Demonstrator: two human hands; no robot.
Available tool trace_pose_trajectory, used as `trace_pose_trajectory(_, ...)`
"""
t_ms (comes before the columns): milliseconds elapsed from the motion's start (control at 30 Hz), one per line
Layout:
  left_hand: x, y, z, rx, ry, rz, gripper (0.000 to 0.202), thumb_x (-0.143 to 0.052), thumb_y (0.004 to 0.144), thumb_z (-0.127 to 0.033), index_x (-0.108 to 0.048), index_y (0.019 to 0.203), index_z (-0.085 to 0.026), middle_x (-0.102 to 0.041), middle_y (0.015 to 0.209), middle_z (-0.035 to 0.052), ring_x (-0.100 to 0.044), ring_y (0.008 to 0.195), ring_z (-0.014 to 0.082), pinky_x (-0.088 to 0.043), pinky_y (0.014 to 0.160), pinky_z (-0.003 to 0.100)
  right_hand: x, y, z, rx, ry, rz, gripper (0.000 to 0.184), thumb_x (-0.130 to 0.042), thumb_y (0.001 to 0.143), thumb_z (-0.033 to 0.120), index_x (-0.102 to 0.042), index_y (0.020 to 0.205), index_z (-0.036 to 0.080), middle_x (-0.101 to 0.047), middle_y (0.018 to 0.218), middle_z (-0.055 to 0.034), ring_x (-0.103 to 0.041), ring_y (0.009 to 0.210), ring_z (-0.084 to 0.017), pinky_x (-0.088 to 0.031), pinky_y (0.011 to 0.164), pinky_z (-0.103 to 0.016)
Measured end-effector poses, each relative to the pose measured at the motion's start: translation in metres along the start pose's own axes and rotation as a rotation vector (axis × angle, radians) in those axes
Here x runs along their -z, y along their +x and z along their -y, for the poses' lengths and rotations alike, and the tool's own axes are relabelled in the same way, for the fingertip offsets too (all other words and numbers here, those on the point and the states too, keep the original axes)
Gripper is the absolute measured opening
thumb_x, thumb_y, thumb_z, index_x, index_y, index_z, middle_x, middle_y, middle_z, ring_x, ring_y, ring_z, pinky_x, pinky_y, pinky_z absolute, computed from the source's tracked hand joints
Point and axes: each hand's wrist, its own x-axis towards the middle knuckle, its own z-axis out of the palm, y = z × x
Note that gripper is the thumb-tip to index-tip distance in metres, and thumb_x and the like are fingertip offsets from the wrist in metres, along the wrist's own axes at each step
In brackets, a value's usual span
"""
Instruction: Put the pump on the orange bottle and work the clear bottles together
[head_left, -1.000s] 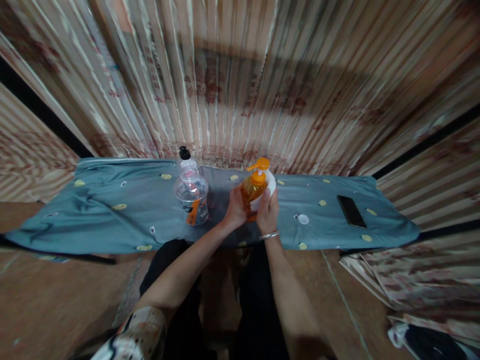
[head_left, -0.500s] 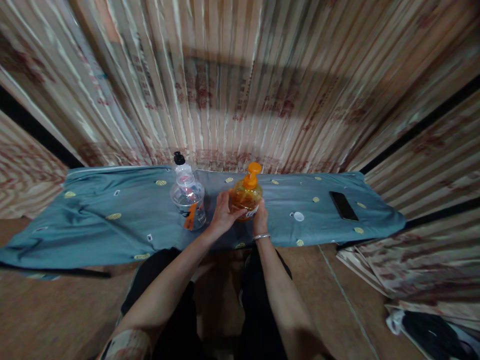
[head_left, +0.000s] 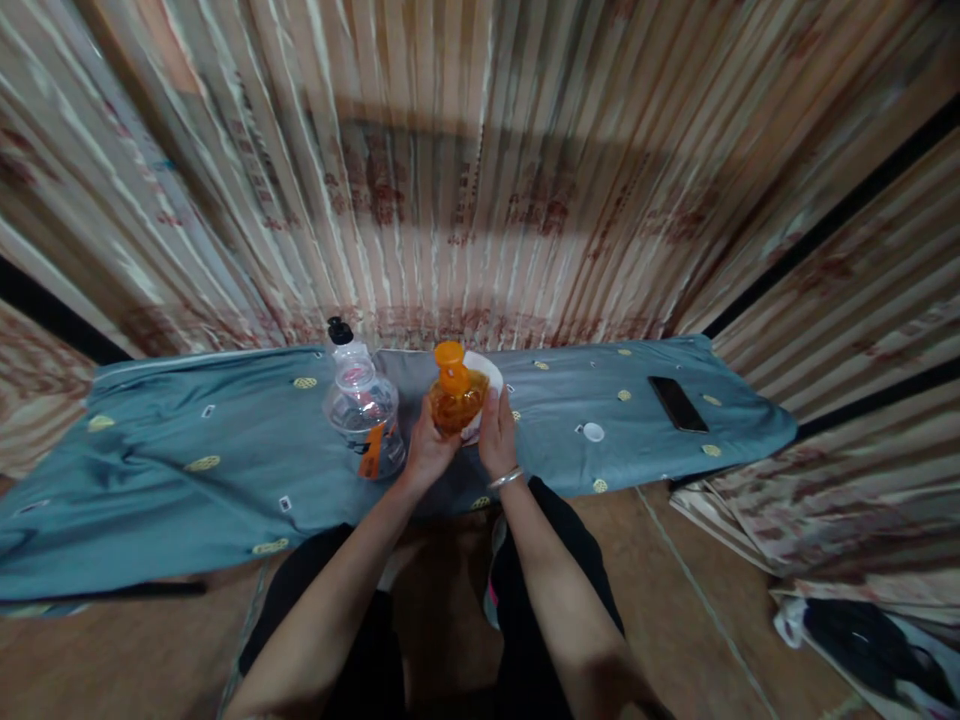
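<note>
Between both hands is an amber pump bottle (head_left: 457, 405) with an orange pump top; its white label side faces right. My left hand (head_left: 430, 447) wraps the bottle's lower left. On the other side my right hand (head_left: 496, 430), with a silver bracelet at the wrist, presses flat-fingered against the label. The bottle's base is hidden, so I cannot tell whether it touches the cloth. Just left of my left hand stands a clear bottle (head_left: 367, 420) with a black pump top and an orange-and-black label.
A teal patterned cloth (head_left: 247, 440) covers the narrow table. To the right lie a small white round lid (head_left: 593, 432) and a black phone (head_left: 677, 404). Striped curtains (head_left: 420, 180) hang behind and at the sides, with dark poles (head_left: 832, 220) beside them.
The amber bottle has been turned in my hands, so its white label has swung from the front to the right side. My right hand's fingers now lie along the label. The view has shifted slightly.
</note>
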Motion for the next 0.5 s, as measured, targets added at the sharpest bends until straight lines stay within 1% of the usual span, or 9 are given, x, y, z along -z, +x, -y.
trace_pose_trajectory(33, 0.0, 0.0, 0.001, 0.013, -0.008, 0.0, 0.061, -0.081, 0.066, -0.033, -0.053, 0.119, -0.02, -0.069, 0.109, 0.0088, -0.067, 0.102, 0.0302, -0.054, 0.091, 0.048, -0.001, 0.003, -0.008, -0.032, 0.023, 0.008, 0.06, -0.029, 0.097, 0.062, -0.061, 0.123, 0.018, -0.069, 0.124, -0.0135, -0.062, 0.119, -0.025, -0.048, 0.104, -0.039)
trace_pose_trajectory(133, 0.001, 0.0, 0.003, 0.051, -0.035, 0.001, 0.064, -0.085, 0.064, -0.039, -0.054, 0.117, -0.021, -0.071, 0.107, 0.0081, -0.069, 0.099, 0.0296, -0.055, 0.089, 0.047, 0.001, 0.006, -0.031, -0.11, 0.067, 0.029, 0.059, -0.033, 0.094, 0.066, -0.065, 0.112, 0.019, -0.073, 0.117, -0.0112, -0.063, 0.115, -0.024, -0.049, 0.103, -0.039)
trace_pose_trajectory(233, -0.001, 0.0, 0.002, 0.075, -0.075, 0.011, 0.067, -0.087, 0.062, -0.043, -0.055, 0.115, -0.021, -0.071, 0.107, 0.0078, -0.07, 0.099, 0.0285, -0.055, 0.091, 0.047, 0.005, 0.007, -0.048, -0.189, 0.083, 0.022, 0.057, -0.034, 0.093, 0.063, -0.068, 0.102, 0.018, -0.075, 0.106, -0.0114, -0.066, 0.108, -0.024, -0.052, 0.099, -0.041)
trace_pose_trajectory(333, 0.0, 0.0, -0.003, 0.087, -0.128, 0.023, 0.069, -0.088, 0.061, -0.043, -0.054, 0.117, -0.02, -0.07, 0.11, 0.0084, -0.069, 0.104, 0.0281, -0.054, 0.095, 0.046, 0.009, 0.009, -0.056, -0.294, 0.114, 0.048, 0.049, -0.039, 0.092, 0.059, -0.068, 0.09, 0.02, -0.075, 0.094, -0.0106, -0.067, 0.103, -0.025, -0.054, 0.096, -0.042)
trace_pose_trajectory(500, 0.007, -0.002, -0.018, 0.102, -0.206, 0.057, 0.069, -0.088, 0.062, -0.042, -0.054, 0.118, -0.02, -0.069, 0.117, 0.0102, -0.069, 0.107, 0.0284, -0.054, 0.097, 0.047, 0.009, 0.012, -0.057, -0.335, 0.239, 0.13, 0.043, -0.044, 0.09, 0.056, -0.07, 0.087, 0.022, -0.077, 0.088, -0.008, -0.071, 0.095, -0.024, -0.056, 0.092, -0.041)
